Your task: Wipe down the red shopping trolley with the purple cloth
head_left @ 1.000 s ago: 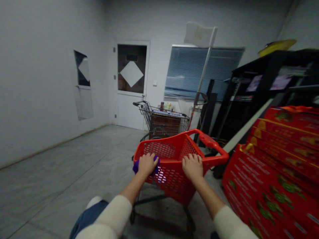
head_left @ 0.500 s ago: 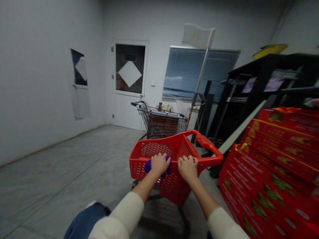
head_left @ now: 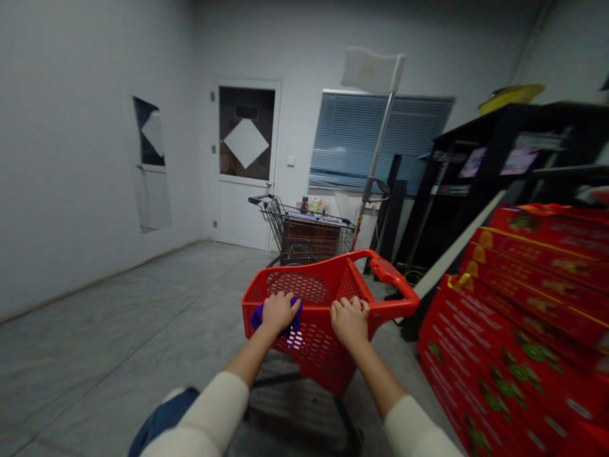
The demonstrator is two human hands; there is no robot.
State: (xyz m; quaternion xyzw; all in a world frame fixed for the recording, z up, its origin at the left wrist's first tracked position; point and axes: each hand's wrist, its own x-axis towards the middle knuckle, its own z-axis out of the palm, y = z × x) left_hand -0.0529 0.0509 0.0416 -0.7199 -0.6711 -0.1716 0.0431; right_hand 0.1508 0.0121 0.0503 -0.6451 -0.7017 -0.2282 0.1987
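A red plastic shopping cart stands side-on in front of me, its handle to the right. My left hand is closed on a purple cloth and presses it over the cart's near top rim. Parts of the cloth stick out on both sides of that hand. Further right on the same rim, my right hand is closed, with its fingers curled over the edge. The inner side of both palms is hidden.
Behind the red cart is a black wire cart with a brown box in it. Stacked red cartons rise close on the right, before a black shelf. A white door and a window with blinds are at the back.
My left hand has slid left along the rim with the purple cloth. The red cart appears slightly further left in view, and my right hand stays on its rim.
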